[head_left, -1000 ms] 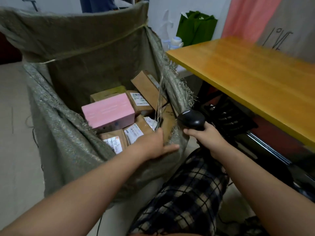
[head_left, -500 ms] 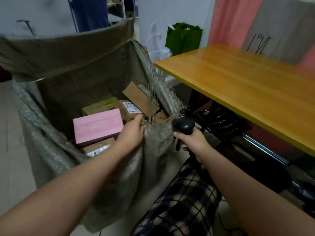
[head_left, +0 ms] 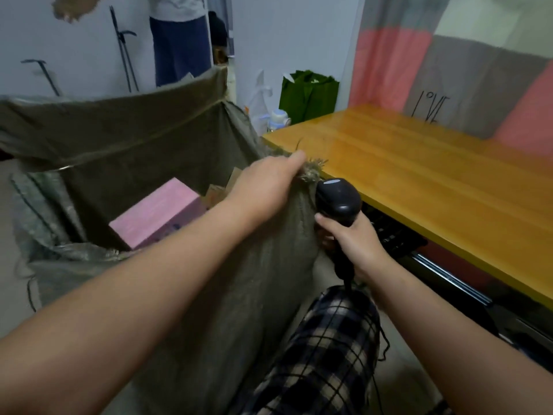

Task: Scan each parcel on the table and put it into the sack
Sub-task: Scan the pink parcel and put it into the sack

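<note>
A big grey-green woven sack (head_left: 125, 139) stands open on the left. Inside it lies a pink box (head_left: 155, 214), with brown cardboard parcels (head_left: 217, 191) partly hidden behind my forearm. My left hand (head_left: 263, 187) grips the sack's frayed near rim and holds it up beside the table corner. My right hand (head_left: 356, 244) grips the handle of a black barcode scanner (head_left: 338, 199), just right of the sack's edge. The yellow wooden table (head_left: 434, 181) on the right shows no parcel on its visible top.
Another person in blue trousers (head_left: 179, 46) stands behind the sack. A green bag (head_left: 308, 94) and a white bottle (head_left: 278, 118) sit by the wall past the table. My checked trouser leg (head_left: 323, 354) is below, and dark metal framing (head_left: 449, 280) runs under the table.
My left hand has lifted the sack's near rim up and to the right, so the rim now hides most parcels. The right hand with the scanner stayed close beside it.
</note>
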Demonstrator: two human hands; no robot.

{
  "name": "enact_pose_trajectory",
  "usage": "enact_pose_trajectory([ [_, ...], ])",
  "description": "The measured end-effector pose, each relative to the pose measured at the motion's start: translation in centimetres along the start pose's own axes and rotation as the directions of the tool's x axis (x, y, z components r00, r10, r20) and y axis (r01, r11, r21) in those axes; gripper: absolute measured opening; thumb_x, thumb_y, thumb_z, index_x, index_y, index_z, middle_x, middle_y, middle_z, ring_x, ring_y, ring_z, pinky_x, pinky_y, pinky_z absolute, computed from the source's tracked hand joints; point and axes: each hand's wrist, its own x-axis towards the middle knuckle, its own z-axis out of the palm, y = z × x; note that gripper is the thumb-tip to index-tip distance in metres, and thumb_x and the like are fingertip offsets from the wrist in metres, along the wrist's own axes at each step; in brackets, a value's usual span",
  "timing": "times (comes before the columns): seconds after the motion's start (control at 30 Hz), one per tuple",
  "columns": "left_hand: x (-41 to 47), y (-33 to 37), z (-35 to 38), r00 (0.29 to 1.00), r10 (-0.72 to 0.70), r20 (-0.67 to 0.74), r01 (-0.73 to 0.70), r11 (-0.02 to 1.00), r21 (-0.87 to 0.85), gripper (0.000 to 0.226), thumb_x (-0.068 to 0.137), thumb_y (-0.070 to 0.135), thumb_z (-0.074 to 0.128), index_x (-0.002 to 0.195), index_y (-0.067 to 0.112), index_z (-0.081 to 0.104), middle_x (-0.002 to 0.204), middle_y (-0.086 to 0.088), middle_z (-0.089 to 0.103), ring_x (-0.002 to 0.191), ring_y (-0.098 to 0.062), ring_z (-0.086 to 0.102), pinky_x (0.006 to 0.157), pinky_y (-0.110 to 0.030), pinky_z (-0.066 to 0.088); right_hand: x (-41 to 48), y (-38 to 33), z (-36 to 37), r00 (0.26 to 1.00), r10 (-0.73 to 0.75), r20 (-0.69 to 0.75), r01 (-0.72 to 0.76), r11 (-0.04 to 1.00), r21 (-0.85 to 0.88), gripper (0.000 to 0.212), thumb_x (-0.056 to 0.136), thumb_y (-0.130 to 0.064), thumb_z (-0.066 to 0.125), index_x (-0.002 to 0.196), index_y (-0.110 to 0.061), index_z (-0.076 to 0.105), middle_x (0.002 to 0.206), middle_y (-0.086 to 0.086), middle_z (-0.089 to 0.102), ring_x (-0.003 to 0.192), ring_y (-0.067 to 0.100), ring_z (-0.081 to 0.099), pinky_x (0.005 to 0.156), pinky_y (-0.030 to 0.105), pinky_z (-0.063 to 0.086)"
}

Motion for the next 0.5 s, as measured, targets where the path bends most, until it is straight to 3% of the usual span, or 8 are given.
enact_pose_trajectory([
  [0.2,-3.2,1.6,4.5,0.974,-0.006,0.225,-0.004,0.999,0.041,0.017,0.094,0.006,0.043,0.107,0.016,0.038,0.084,-0.005,0.054,0.080,-0.027,0.057,0.066,-0.041,0.049,-1.3,0.7,-1.3,0.999,-0.004,-0.047,0.003,0.999,-0.034,0.048,0.083,-0.020,0.075,0.128,-0.016,0.058,0.113,0.004,0.070,0.102,0.017,0.066,0.070,0.017,0.052],
  [0.3,-4.3,2.9,6.8,0.963,0.004,0.271,-0.021,0.998,0.059,0.018,0.093,0.008,0.043,0.110,0.012,0.039,0.090,-0.011,0.058,0.088,-0.032,0.057,0.066,-0.042,0.046,-2.2,1.9,-2.0,0.999,0.043,-0.022,-0.045,0.997,-0.058,0.046,0.083,-0.019,0.074,0.127,-0.018,0.058,0.112,0.000,0.069,0.099,0.013,0.066,0.069,0.017,0.052],
  [0.4,-4.4,3.3,8.2,0.956,-0.008,0.294,-0.021,0.995,0.095,0.016,0.094,0.012,0.043,0.110,0.011,0.041,0.094,-0.012,0.061,0.092,-0.034,0.057,0.066,-0.040,0.041,-3.2,3.2,-2.9,0.993,0.107,-0.043,-0.110,0.991,-0.077,0.047,0.083,-0.020,0.075,0.126,-0.018,0.057,0.113,0.004,0.069,0.095,0.017,0.066,0.076,0.027,0.054],
  [0.43,-4.4,3.4,8.5,0.955,-0.010,0.298,-0.030,0.991,0.127,0.017,0.095,0.013,0.043,0.111,0.011,0.042,0.097,-0.011,0.062,0.094,-0.033,0.057,0.067,-0.039,0.039,-3.5,3.6,-3.4,0.990,0.130,-0.059,-0.134,0.988,-0.079,0.048,0.083,-0.021,0.075,0.126,-0.019,0.056,0.112,0.004,0.068,0.091,0.018,0.066,0.078,0.031,0.055],
  [0.5,-4.0,3.8,8.7,0.957,0.024,0.290,-0.085,0.976,0.200,0.019,0.095,0.020,0.045,0.113,0.013,0.046,0.103,-0.010,0.062,0.098,-0.031,0.057,0.069,-0.038,0.039,-4.3,3.8,-4.8,0.980,0.182,-0.081,-0.185,0.982,-0.042,0.046,0.084,-0.018,0.074,0.124,-0.019,0.051,0.105,0.007,0.066,0.073,0.016,0.062,0.066,0.030,0.054],
])
